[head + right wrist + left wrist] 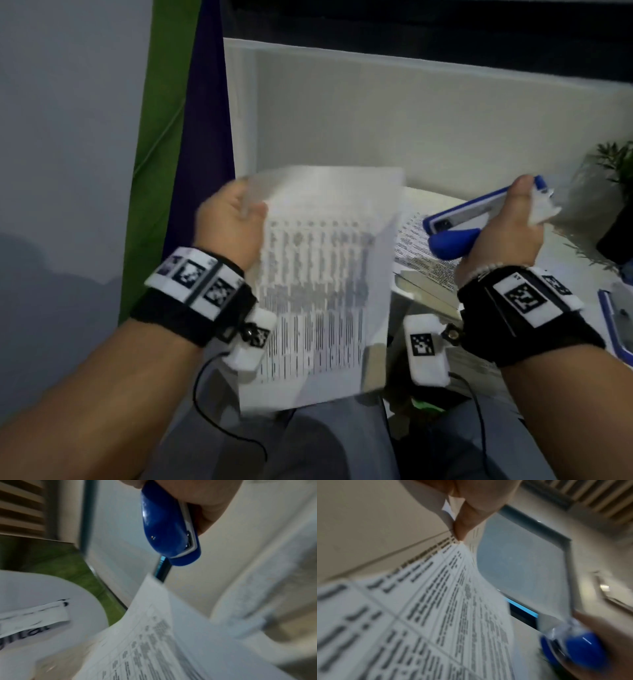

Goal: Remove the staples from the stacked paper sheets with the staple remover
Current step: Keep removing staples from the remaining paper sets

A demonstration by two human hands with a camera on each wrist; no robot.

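The stacked paper sheets [325,284] are held up in the air in front of the person. The thumb and fingers of the left hand [233,222] pinch them at the upper left corner. The pages carry a table of dark print, hang down toward the lap, and are blurred.

The right hand [510,236] is curled round the blue staple remover [455,236], with the thumb lying along its top. The tool's rounded near end points toward the right edge of the sheets, near it but not touching in the head view.

Under the right hand, more printed pages [418,250] lie on a white table [565,263]. A potted plant [616,164] stands at the far right, and a white panel [411,120] rises behind.
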